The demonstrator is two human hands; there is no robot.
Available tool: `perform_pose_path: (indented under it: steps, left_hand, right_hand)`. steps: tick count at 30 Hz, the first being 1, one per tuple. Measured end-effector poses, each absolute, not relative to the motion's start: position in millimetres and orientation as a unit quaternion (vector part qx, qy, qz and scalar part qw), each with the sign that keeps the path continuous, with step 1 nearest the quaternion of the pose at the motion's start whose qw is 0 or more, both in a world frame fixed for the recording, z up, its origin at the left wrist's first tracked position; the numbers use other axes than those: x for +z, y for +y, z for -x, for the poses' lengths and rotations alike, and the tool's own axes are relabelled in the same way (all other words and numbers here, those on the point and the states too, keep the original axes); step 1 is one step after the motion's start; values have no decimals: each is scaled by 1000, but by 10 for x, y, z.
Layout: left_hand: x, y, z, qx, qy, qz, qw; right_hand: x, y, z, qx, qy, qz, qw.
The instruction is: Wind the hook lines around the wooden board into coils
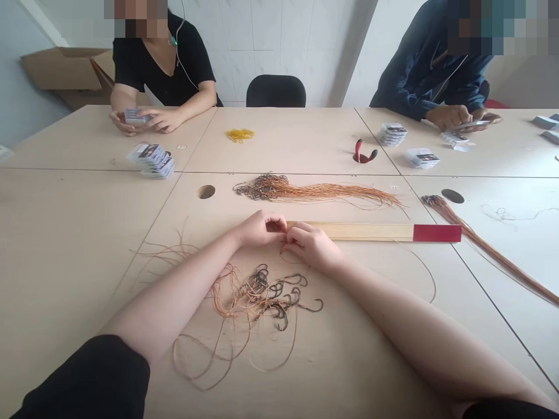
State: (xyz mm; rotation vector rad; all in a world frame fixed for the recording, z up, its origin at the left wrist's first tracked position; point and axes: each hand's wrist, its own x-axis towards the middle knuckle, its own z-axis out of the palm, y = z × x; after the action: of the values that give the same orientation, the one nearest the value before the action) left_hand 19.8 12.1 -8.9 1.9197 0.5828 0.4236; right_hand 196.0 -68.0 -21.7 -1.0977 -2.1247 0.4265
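My left hand (261, 229) and my right hand (315, 245) meet fingertip to fingertip at the left end of a long flat pale board (371, 232) with a dark red end. Both have closed fingers, pinching a thin orange-brown fishing line (286, 256) that loops out below them; the exact grip is hidden. Another strand (430, 270) curves out on the right from the board. Nearer to me, between my forearms, lies a loose tangle of dark fish hooks (279, 294) tied to orange-brown lines.
Behind the board lies a bundle of hooked lines (323, 191); another bundle (502, 250) lies right. Red-handled pliers (360, 152) stand in a table hole. Yellow pieces (240, 135) and stacked plastic boxes (152, 160) lie farther off. Two people sit opposite, handling small items.
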Motion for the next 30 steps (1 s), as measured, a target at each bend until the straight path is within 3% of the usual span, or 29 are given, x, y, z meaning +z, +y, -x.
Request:
perform_pose_path:
  steps: [30]
  left_hand:
    - [-95,152,-179,146,201,-856,454]
  right_hand:
    - [-250,-700,-1909,214,-791,424,386]
